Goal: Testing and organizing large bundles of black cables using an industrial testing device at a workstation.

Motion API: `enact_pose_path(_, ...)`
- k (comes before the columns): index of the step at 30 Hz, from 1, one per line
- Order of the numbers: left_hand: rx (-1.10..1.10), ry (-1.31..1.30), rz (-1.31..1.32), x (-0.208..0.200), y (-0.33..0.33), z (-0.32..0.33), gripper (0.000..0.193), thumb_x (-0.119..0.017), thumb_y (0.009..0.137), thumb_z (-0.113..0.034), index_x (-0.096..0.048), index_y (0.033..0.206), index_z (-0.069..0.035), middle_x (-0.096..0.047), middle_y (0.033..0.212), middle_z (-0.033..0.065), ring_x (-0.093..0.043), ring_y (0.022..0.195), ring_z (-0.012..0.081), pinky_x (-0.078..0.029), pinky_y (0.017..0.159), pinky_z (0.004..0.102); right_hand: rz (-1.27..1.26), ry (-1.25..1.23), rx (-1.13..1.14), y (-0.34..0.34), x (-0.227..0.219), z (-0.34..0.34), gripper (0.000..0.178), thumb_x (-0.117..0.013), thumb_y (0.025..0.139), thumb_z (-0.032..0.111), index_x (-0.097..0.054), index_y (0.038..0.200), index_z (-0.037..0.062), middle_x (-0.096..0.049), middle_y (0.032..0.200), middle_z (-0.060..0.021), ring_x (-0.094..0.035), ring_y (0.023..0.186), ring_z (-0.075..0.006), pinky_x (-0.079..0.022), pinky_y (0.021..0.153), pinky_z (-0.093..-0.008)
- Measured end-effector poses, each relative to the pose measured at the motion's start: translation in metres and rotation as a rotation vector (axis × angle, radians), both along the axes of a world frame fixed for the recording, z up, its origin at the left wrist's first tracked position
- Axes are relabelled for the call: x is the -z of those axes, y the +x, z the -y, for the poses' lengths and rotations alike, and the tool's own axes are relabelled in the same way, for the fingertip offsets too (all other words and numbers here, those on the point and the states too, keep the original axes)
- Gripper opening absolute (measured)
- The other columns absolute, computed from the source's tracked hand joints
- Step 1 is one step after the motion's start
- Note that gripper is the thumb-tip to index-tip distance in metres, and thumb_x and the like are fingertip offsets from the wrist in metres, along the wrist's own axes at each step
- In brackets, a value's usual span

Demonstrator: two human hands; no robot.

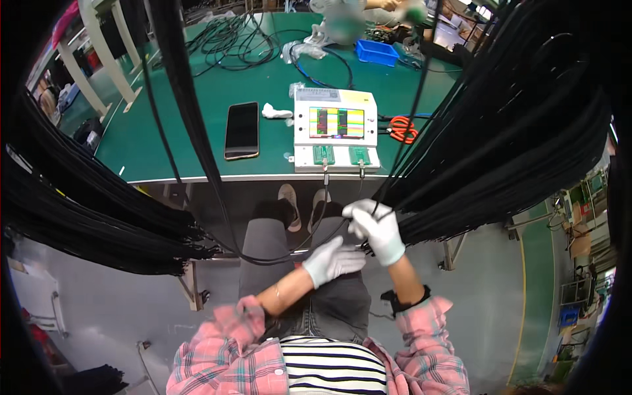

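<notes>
My left hand (pixel 332 261), in a white glove, lies over my lap with its fingers stretched out, holding nothing that I can see. Just right of it, my right hand (pixel 378 229), also gloved, has its fingers closed around a thin black cable (pixel 280 261). A white tester box (pixel 303 137) with a lit colour screen stands at the table's front edge. Two green sockets sit on its front ledge, each with a cable connector (pixel 326 176) in it. Cable from the left socket runs down toward my hands; where exactly it leads is partly hidden.
Thick bundles of black cables hang at the left (pixel 118 217) and right (pixel 500 145). On the green table (pixel 191 99) lie a black phone (pixel 242 130), orange-handled pliers (pixel 402 130), a blue tray (pixel 376 52) and coiled cables (pixel 234 43). Another person's hand shows beyond the table.
</notes>
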State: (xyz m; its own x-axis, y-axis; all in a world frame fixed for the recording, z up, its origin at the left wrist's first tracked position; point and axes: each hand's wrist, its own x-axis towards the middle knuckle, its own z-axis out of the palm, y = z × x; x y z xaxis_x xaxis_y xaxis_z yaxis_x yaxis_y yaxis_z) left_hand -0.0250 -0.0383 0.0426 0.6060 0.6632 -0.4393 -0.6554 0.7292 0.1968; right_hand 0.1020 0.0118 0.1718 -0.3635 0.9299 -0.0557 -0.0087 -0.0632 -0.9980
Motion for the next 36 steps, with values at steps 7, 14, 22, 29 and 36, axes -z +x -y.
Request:
enact_pose_path(7, -0.046, -0.054, -0.263, 0.040, 0.009, -0.033, 0.019, -0.039, 0.101, -0.021, -0.051, 0.100, -0.007, -0.050, 0.071, 0.0020, -0.040, 0.048, 0.0096, -0.032, 0.039, 0.0242, 0.277, 0.103, -0.532, 0.019, 0.009, 0.083, 0.022, -0.062, 0.078, 0.003, -0.070, 0.098, 0.0068, -0.065, 0.086, -0.0089, -0.061, 0.083, -0.0192, -0.049, 0.078, -0.0333)
enact_pose_path(14, -0.244, 0.344, -0.678, -0.036, 0.012, 0.005, 0.017, -0.039, 0.101, -0.020, -0.049, 0.108, -0.008, -0.049, 0.063, 0.0005, -0.037, 0.040, 0.0074, -0.028, 0.033, 0.0227, 0.534, 0.310, 0.182, 0.030, 0.058, 0.047, 0.024, -0.062, 0.086, 0.011, -0.062, 0.105, -0.0022, -0.063, 0.100, -0.0172, -0.063, 0.084, -0.0270, -0.051, 0.076, -0.0353)
enact_pose_path(22, -0.585, 0.983, -1.287, -0.114, -0.008, 0.020, 0.019, -0.045, 0.094, -0.003, -0.052, 0.112, -0.004, -0.064, 0.082, 0.0124, -0.061, 0.070, 0.0159, -0.048, 0.062, 0.0281, -0.239, -0.005, 0.233, -0.005, 0.016, 0.008, 0.029, -0.048, 0.100, 0.025, -0.057, 0.103, -0.0025, -0.064, 0.083, -0.0081, -0.064, 0.076, -0.0152, -0.053, 0.071, -0.0267)
enact_pose_path(29, -0.540, 0.648, -1.004, -0.134, -0.059, -0.048, 0.021, -0.058, 0.093, -0.019, -0.062, 0.083, -0.001, -0.048, 0.055, -0.0041, -0.038, 0.044, 0.0044, -0.030, 0.042, 0.0227, 0.268, 0.385, 0.444, -0.005, 0.041, -0.059, 0.026, -0.057, 0.095, 0.025, -0.063, 0.088, 0.0010, -0.049, 0.060, 0.0033, -0.036, 0.051, -0.0028, -0.030, 0.046, -0.0241)
enact_pose_path(36, -0.528, 0.514, -0.846, -0.125, -0.055, -0.077, 0.026, -0.054, 0.095, -0.025, -0.068, 0.088, -0.003, -0.038, 0.050, -0.0078, -0.030, 0.039, 0.0020, -0.018, 0.038, 0.0201, -0.013, -0.051, 0.321, -0.028, 0.009, -0.070, 0.027, -0.060, 0.094, 0.022, -0.066, 0.076, 0.0027, -0.041, 0.051, 0.0091, -0.032, 0.040, -0.0003, -0.021, 0.038, -0.0212)
